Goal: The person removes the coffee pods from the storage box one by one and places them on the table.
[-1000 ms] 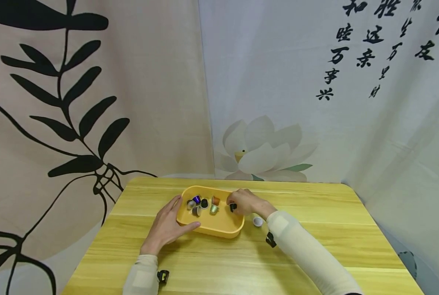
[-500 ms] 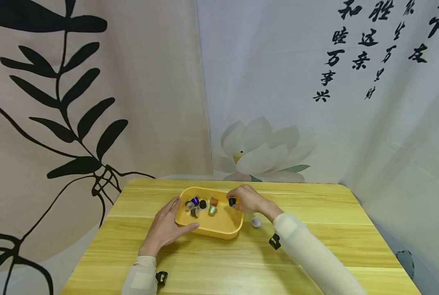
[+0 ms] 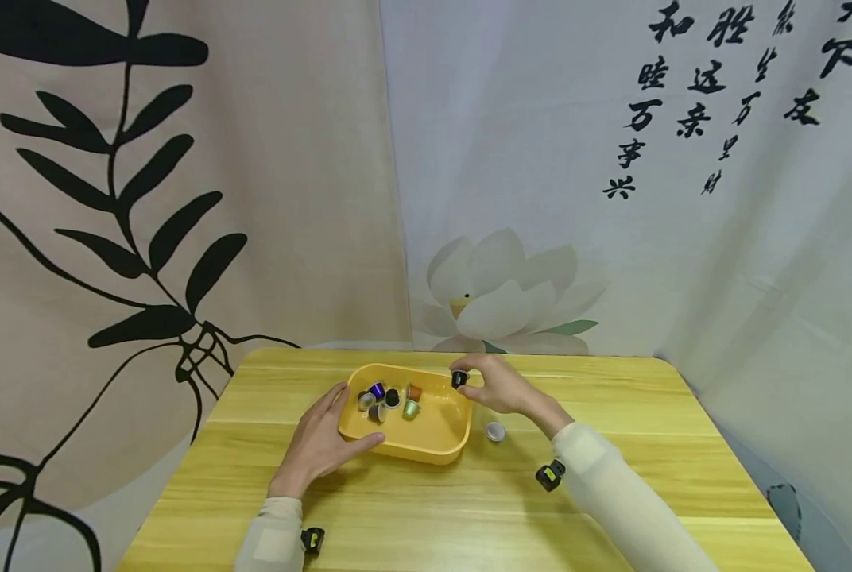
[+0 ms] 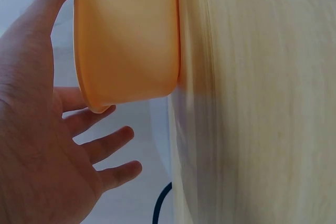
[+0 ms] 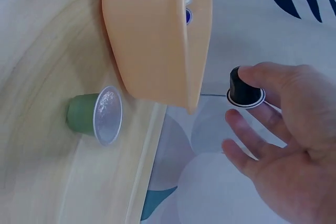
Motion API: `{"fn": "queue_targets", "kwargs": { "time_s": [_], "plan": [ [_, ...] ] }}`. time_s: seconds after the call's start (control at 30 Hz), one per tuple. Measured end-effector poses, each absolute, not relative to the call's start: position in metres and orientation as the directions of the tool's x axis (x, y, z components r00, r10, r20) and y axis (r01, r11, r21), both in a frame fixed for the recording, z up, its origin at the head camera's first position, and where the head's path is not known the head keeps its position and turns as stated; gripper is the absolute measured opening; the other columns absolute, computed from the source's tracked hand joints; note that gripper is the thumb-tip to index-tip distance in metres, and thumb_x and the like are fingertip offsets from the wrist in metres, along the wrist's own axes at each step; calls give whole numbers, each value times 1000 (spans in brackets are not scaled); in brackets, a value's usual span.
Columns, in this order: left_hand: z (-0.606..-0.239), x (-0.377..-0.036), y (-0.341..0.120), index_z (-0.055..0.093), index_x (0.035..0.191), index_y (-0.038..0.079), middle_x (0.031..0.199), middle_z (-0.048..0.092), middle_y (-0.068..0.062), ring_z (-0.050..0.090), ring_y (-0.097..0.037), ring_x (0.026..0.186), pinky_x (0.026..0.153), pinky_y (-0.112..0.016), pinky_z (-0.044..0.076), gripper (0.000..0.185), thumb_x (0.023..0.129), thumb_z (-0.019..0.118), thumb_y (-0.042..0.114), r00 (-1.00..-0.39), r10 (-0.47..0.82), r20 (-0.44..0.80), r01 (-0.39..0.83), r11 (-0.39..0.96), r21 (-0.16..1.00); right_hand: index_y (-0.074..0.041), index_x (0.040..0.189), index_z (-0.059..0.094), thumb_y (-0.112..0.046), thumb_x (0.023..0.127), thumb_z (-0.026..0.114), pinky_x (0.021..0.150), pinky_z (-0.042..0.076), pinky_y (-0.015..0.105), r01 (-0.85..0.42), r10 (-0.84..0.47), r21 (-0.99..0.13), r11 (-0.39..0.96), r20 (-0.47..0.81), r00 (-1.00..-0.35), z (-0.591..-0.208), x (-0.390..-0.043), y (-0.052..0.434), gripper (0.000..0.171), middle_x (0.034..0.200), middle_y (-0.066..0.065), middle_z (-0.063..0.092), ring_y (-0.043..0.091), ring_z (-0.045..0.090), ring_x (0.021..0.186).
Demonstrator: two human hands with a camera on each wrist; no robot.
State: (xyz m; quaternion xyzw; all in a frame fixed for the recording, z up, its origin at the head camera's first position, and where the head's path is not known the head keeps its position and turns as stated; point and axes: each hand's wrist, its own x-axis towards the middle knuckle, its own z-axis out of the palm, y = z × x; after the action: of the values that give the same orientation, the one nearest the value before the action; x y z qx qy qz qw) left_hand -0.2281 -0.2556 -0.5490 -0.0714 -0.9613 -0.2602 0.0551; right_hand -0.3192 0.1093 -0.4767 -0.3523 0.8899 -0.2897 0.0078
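Observation:
A yellow tray [image 3: 426, 451] stands on the wooden table, with several coffee capsules in its left half. Among them show a green coffee capsule [image 3: 411, 409], a brown one and a blue one. My left hand [image 3: 319, 446] rests against the tray's left end, thumb along the near rim; its outer fingers [image 4: 118, 176] extend free of the tray. Over the tray's far right corner, my right hand [image 3: 501, 385] pinches a black coffee capsule [image 5: 244, 88] between thumb and fingers. In the right wrist view this capsule hangs apart from the tray, pale rim downward.
A green coffee capsule [image 5: 84, 115] lies on its side on the table [image 3: 576, 477], right of the tray. Behind the table's far edge hangs a printed curtain [image 3: 311, 199] with leaves, a lotus and characters.
My right hand has lifted the black coffee capsule from inside the tray and moved it up and rightward over the rim. The left hand stays against the tray.

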Motion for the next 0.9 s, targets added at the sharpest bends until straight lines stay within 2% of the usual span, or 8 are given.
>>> {"fn": "queue_targets", "kwargs": {
  "time_s": [0.17, 0.37, 0.53, 0.73, 0.9],
  "plan": [
    [-549, -228, -256, 31, 177, 2, 187, 29, -21, 35, -55, 168, 135, -76, 34, 129, 89, 76, 85, -983, 109, 149, 170, 853, 494, -4, 144, 74, -12, 105, 80, 112, 64, 56, -621, -612, -552, 556, 233, -755, -476, -313, 121, 40, 139, 14, 80, 35, 77, 126],
    [-548, -227, -255, 32, 177, 2, 187, 28, -19, 35, -55, 168, 134, -76, 35, 129, 89, 76, 85, -983, 108, 149, 169, 852, 496, -5, 145, 73, -12, 106, 79, 104, 68, 52, -579, -590, -622, 527, 222, -776, -475, -303, 132, 41, 138, 14, 79, 30, 80, 117],
    [-549, -226, -255, 32, 177, 3, 188, 28, -19, 35, -55, 168, 134, -76, 35, 129, 89, 76, 86, -984, 107, 142, 165, 852, 498, -5, 145, 73, -13, 106, 79, 101, 69, 49, -545, -587, -676, 496, 202, -784, -474, -296, 140, 40, 138, 15, 79, 29, 82, 114],
    [-548, -226, -254, 31, 177, 3, 188, 28, -19, 35, -56, 168, 134, -76, 35, 128, 89, 76, 85, -983, 108, 146, 167, 850, 500, -8, 146, 72, -12, 108, 76, 98, 70, 45, -511, -596, -721, 468, 170, -785, -476, -290, 149, 38, 143, 18, 76, 34, 82, 117],
    [-546, -226, -254, 32, 177, 2, 187, 30, -20, 36, -56, 167, 133, -76, 36, 127, 90, 77, 83, -981, 112, 156, 176, 849, 499, -9, 148, 70, -12, 109, 74, 93, 71, 35, -508, -608, -731, 456, 162, -777, -479, -286, 157, 38, 148, 21, 73, 34, 83, 116]
  ]
}}
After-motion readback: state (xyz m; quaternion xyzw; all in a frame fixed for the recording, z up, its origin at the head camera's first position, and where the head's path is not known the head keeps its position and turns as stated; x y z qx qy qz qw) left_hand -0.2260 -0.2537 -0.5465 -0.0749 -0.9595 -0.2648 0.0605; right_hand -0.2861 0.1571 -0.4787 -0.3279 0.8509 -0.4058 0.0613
